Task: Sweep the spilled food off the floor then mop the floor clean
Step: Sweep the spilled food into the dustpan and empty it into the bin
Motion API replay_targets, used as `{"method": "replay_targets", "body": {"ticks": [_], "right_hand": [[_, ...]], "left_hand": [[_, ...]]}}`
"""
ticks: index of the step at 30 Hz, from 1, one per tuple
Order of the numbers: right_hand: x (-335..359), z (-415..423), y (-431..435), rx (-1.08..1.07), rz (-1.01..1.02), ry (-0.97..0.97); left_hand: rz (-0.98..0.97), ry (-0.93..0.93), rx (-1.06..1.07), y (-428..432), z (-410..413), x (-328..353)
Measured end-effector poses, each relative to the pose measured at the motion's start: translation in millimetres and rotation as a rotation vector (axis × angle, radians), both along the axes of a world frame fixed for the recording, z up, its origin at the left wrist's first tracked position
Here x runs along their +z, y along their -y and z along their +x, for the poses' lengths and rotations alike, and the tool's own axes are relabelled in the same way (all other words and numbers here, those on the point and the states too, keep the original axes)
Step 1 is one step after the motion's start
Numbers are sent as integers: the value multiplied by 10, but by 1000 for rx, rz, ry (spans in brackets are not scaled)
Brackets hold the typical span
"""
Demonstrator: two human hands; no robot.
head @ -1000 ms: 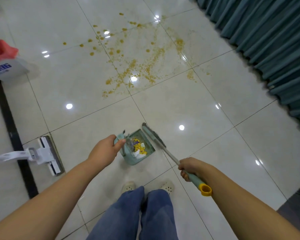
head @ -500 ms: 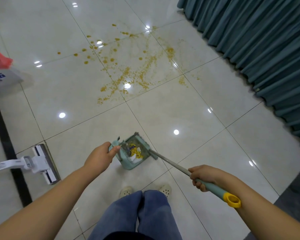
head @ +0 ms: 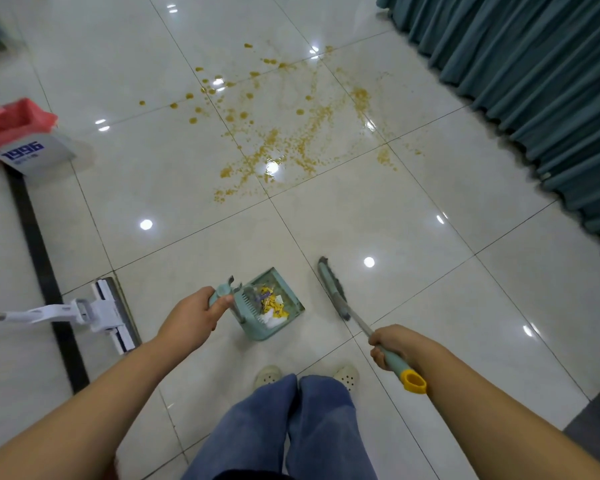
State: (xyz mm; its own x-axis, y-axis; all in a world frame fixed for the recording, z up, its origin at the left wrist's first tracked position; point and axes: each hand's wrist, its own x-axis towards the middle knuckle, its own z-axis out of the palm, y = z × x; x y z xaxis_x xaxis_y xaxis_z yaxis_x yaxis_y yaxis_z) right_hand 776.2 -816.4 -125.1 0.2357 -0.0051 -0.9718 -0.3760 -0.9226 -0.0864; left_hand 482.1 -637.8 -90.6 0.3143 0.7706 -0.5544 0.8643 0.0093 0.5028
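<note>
Teal dustpan [head: 280, 308], holding yellow scraps, is gripped by its handle in the left hand [head: 191, 315]. The right hand [head: 388, 345] clasps the broom [head: 330, 287] by its handle. Spilled food [head: 284, 143] lies well ahead of both hands; the mop [head: 110, 313] rests left of them, and farther left and ahead stands a box [head: 39, 156] printed "1996".

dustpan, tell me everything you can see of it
The dustpan is pale teal, plastic by its look, a squarish pan with raised walls and a row of comb teeth by its handle. It holds yellow food scraps, white bits and something purple. The left hand grips the handle, thumb on top. It sits low at the cream floor tiles, ahead of the person's shoes; the broom head lies apart to its right.
</note>
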Motion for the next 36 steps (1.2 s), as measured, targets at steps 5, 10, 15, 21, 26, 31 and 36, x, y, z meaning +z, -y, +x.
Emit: {"method": "replay_targets", "body": {"ticks": [5, 10, 15, 21, 26, 31, 36], "right_hand": [[51, -245, -19, 70, 9, -119], [212, -349, 130, 111, 50, -153], [311, -375, 506, -71, 97, -123], [268, -267, 1043, -378, 116, 14], [246, -126, 1411, -558, 106, 111], [119, 55, 1819, -685, 71, 179], [-29, 124, 2024, -746, 71, 164]], "left_hand": [[16, -20, -24, -58, 25, 12], [5, 1, -33, -35, 69, 49], [-13, 29, -111, -12, 160, 122], [9, 2, -288, 107, 219, 169], [15, -18, -380, 230, 260, 194], [4, -19, -411, 373, 367, 182], [-21, -16, -405, 562, 417, 81]]}}
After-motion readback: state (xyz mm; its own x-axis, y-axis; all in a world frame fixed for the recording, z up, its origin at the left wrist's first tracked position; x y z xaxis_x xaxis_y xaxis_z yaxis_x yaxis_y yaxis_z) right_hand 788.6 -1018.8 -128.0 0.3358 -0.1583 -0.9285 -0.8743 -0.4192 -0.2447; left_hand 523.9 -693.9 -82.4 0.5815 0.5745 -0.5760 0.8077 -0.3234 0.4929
